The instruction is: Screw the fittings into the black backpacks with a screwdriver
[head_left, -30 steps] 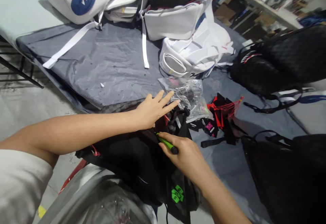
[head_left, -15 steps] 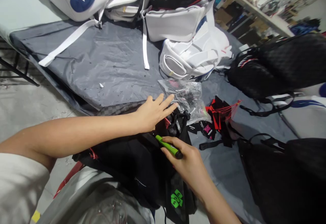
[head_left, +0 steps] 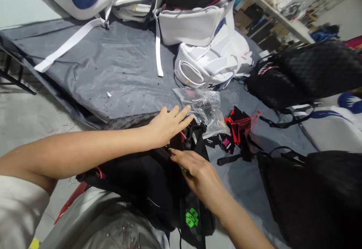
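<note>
A black backpack (head_left: 141,177) with a checkered edge lies across the near edge of the covered table. My left hand (head_left: 171,126) rests on its upper part, palm down with fingers spread, and holds nothing. Just below it, my right hand (head_left: 195,166) is closed around a slim green pen-shaped tool (head_left: 183,169). Most of that tool is covered by my fingers, and its tip points at the bag beside my left wrist. Green printed patches (head_left: 192,217) show on a black strap hanging down in front.
Beyond my hands lies a clear plastic bag (head_left: 210,109) of small parts, with red and black tags (head_left: 239,126) to its right. White backpacks (head_left: 209,66) stand at the back. Black backpacks (head_left: 313,188) fill the right side. The grey cover (head_left: 121,68) has scattered scraps.
My right hand has turned and moved slightly up and left, so its fingers now cover most of the green tool. My left hand stays spread on the backpack. The view has shifted slightly.
</note>
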### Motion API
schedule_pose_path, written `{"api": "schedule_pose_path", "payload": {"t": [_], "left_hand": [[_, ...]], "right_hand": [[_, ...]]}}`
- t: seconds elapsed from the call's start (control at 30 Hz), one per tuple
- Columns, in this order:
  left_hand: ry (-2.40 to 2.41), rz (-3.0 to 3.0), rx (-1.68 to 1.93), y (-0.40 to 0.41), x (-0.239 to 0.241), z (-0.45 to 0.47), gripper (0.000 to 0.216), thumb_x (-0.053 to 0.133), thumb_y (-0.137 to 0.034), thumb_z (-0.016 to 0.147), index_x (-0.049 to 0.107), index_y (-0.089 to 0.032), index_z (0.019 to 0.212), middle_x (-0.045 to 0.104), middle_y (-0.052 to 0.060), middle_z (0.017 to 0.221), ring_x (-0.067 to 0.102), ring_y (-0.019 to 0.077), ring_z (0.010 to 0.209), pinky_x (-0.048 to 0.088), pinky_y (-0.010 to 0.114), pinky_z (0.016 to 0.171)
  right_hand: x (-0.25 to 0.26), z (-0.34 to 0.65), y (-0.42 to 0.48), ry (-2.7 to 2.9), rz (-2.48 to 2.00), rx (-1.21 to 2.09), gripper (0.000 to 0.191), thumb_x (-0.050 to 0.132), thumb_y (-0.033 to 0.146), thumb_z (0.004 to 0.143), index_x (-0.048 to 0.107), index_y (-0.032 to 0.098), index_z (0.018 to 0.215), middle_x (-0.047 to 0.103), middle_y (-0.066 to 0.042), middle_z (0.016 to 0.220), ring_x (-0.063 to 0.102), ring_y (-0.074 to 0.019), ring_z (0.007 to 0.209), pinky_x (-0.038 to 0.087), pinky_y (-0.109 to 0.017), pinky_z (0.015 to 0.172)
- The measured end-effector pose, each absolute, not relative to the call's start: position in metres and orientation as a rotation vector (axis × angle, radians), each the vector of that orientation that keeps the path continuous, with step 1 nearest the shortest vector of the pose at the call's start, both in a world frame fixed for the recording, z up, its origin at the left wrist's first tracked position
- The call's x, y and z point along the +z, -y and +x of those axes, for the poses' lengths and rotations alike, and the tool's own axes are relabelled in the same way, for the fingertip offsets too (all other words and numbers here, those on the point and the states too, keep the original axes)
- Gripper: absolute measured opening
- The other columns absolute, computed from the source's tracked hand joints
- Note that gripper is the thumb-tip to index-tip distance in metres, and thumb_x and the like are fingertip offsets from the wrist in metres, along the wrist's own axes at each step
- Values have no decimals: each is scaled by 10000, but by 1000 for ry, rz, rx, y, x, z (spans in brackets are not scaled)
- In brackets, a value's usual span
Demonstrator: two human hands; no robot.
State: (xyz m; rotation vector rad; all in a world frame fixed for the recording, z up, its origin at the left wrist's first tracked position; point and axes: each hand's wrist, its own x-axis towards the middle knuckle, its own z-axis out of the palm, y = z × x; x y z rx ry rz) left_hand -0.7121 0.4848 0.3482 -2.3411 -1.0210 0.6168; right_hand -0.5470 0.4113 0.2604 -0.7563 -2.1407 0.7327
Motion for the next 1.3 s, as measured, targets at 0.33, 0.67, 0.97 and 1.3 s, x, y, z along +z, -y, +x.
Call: {"api": "schedule_pose_path", "payload": {"t": [0.33, 0.67, 0.97, 1.3], "left_hand": [[1029, -2357, 619, -485, 350, -711, 943, 660, -398, 794, 176, -155, 1566, 74, 171, 1588, 310, 350, 1330, 412, 490, 942], [1016, -2359, 586, -484, 349, -712, 1096, 752, -545, 699, 200, -153, 1560, 85, 182, 1584, 332, 348, 1292, 410, 475, 936], [1020, -2348, 619, -483, 351, -712, 1108, 749, -565, 701, 188, -151, 1562, 80, 178, 1584, 329, 337, 1280, 405, 469, 945], [1013, -2358, 673, -485, 356, -710, 1149, 765, -563, 681, 161, -147, 1566, 74, 183, 1584, 340, 335, 1284, 419, 471, 941]], "right_hand": [[266, -553, -409, 2185, -790, 644, 453, 416, -47, 739, 657, 159, 1063, 655, -46, 1178, 624, -173, 1077, 532, -318, 888], [262, -549, -405, 2207, -875, 620, 465, 425, -47, 737, 657, 163, 1081, 643, -38, 1210, 647, -181, 1035, 519, -319, 838], [260, -556, -399, 2177, -926, 525, 449, 440, -46, 737, 649, 182, 1064, 646, 5, 1207, 652, -165, 957, 484, -307, 774], [257, -565, -402, 2113, -947, 407, 466, 467, -43, 697, 659, 200, 1045, 657, 39, 1181, 658, -156, 942, 457, -311, 746]]}}
